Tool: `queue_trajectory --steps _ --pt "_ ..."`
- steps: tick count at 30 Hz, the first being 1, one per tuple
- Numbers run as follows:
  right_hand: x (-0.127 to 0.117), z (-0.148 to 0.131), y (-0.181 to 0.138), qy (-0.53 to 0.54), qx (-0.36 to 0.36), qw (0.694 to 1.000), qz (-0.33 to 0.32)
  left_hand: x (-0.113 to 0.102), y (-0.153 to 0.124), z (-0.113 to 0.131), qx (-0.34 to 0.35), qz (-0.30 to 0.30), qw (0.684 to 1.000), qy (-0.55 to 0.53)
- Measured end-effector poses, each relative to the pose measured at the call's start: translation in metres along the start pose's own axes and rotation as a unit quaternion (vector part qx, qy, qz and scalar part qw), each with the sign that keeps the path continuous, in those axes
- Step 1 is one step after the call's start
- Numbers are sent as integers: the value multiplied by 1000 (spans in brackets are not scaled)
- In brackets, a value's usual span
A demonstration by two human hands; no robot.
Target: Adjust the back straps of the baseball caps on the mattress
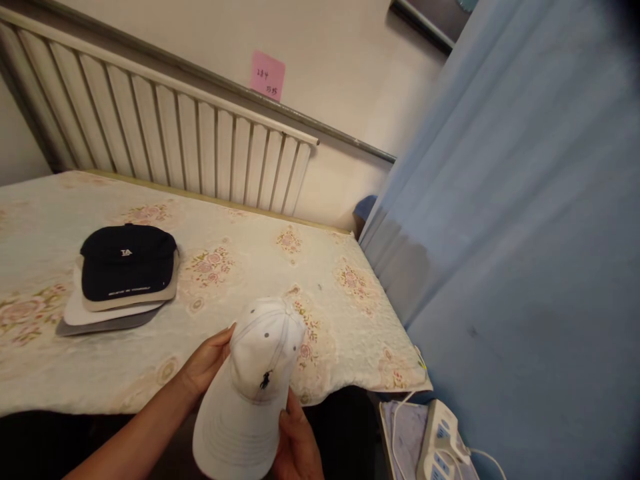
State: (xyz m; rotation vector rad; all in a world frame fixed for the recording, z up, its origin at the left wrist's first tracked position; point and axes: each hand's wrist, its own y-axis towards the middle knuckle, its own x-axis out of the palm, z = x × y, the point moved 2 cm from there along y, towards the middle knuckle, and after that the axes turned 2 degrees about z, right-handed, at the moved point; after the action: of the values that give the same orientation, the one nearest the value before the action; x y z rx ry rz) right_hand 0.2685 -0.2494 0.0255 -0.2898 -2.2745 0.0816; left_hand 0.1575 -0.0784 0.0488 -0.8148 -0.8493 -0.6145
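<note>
A white baseball cap point(253, 387) with a small dark logo is held over the near edge of the bed, brim toward me. My left hand point(207, 363) grips its left side with the fingers curled onto the crown. My right hand point(297, 443) holds it from below at the right, thumb up against the brim's base. On the bed to the left lies a stack of caps point(117, 287), a navy one point(127, 260) with white lettering on top, with beige, white and grey brims showing beneath.
The bed has a pale floral cover point(235, 267). A white radiator point(165, 130) runs along the wall behind it, with a pink sticky note point(267, 75) above. A blue curtain point(515, 220) hangs on the right. A white power strip point(443, 443) lies at the lower right.
</note>
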Motion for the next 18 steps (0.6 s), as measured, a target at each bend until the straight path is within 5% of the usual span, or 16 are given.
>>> queue_trajectory --steps 4,7,10,12,14,16,18 --pt "1 -15 11 -4 -3 1000 11 -9 5 1 -56 -31 998 6" --pt "-1 -28 19 -10 2 1000 17 -13 10 6 -11 -43 997 63" --pt "-6 -44 30 -11 -10 1000 18 -31 22 15 91 50 965 242" --pt "-12 -54 40 -15 -19 999 21 -52 30 22 200 178 860 435" --pt "-21 -65 55 -22 -24 999 26 -70 35 26 295 248 689 614" --pt "-30 -76 73 -29 -30 999 29 -83 39 24 364 241 564 701" --pt "-38 -88 94 -37 -44 998 25 -90 41 20 388 212 493 749"
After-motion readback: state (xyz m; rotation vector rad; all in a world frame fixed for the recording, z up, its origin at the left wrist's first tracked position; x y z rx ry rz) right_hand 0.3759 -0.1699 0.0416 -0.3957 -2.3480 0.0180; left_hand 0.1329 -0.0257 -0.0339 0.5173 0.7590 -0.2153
